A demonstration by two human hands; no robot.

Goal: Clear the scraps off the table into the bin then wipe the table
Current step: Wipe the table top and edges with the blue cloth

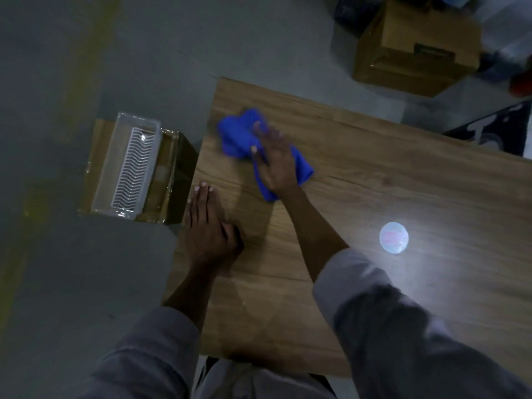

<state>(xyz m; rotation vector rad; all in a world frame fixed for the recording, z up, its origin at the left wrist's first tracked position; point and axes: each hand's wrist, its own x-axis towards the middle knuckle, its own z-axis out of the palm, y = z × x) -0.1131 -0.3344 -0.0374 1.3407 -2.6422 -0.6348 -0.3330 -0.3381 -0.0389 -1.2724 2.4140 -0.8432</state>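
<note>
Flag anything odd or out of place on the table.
One thing: a bright round white patch on the wooden table, nearer the person than the blue cloth under the right hand. Glare or a leftover object, I cannot tell.

The right hand (276,159) is blurred and hides part of the blue cloth (239,136). The right edge cuts off the tabletop (403,182), and we cannot identify the pale spot (393,237) on it.

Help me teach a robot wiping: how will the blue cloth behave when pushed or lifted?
Probably floppy: the blue cloth lies bunched in folds under the right hand. Likely light, sliding rather than rolling on the smooth table.
</note>
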